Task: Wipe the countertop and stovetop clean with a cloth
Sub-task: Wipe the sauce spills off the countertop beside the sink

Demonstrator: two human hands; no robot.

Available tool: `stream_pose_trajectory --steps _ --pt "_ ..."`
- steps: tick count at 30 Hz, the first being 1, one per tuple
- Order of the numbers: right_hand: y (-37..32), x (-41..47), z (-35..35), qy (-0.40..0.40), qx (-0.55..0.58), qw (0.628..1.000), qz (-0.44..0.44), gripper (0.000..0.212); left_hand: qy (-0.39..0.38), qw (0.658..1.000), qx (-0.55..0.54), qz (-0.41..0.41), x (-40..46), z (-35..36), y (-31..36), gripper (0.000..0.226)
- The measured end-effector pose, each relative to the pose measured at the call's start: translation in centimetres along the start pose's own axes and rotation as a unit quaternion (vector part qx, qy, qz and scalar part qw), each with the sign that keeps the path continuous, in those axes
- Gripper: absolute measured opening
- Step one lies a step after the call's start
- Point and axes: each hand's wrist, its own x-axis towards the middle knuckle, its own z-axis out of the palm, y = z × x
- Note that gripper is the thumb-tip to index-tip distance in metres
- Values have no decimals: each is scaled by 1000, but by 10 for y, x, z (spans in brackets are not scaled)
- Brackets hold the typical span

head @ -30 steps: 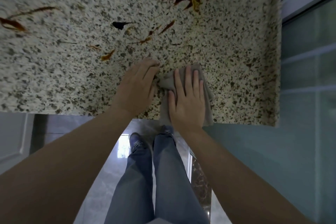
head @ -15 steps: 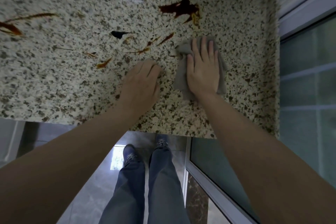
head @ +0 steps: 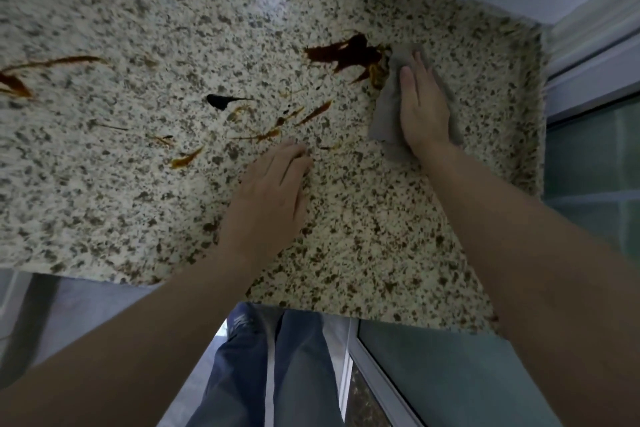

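No readable writing or labels anywhere in view.

Cloth (head: 388, 111): one, grey, plain, crumpled flat, lying on the countertop (head: 138, 201) near its far right corner. Right hand (head: 424, 107) lies flat on it, fingers straight and together, pressing down, not curled round it. The cloth sticks out past the thumb side and beyond the fingertips.

Countertop: speckled beige-and-brown granite, glossy.

Stains: one big dark brown splat (head: 346, 54) just left of the right fingertips, its edge meeting the cloth. One small black blot (head: 220, 101). A scatter of thin orange-brown streaks (head: 311, 113) just beyond the left fingertips. Two longer streaks at the far left edge (head: 14, 83).

Left hand (head: 270, 198): flat on bare stone, fingers relaxed, holding nothing.

Two jeans legs (head: 277, 374) below the counter edge.
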Motion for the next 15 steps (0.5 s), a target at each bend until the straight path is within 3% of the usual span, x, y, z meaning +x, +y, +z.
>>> stream_pose_trajectory --steps 4,12,15 --pt "-1 34 0 -58 -20 992 -112 50 -9 1000 16 -2 3 0 0 41" --pt "-19 80 4 -132 39 969 -205 50 -9 1000 25 -4 4 3 -1 41" --pt "-25 98 8 -168 14 949 -265 51 2 999 37 1 5 4 0 41"
